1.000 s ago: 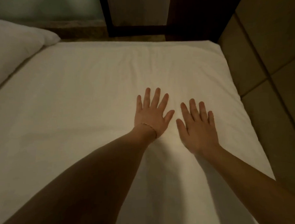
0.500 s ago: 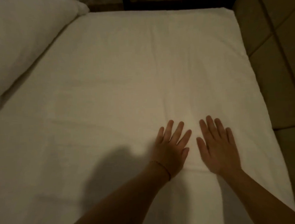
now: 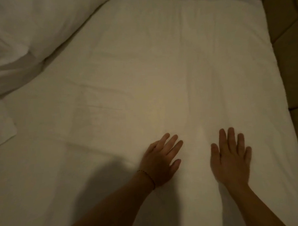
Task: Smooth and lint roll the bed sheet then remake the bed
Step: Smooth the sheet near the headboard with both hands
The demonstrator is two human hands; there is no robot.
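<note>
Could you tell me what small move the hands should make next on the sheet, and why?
Probably sweep both palms leftward: the left hand and right hand lie flat on the bed sheet, while creases remain left of them.

My palms are hidden, pressed down under my left hand [image 3: 161, 161] and right hand [image 3: 231, 160]. The rumpled white duvet [image 3: 18, 33] runs off the left edge; the white cotton bed sheet [image 3: 143, 79] seems slightly blurred.
</note>
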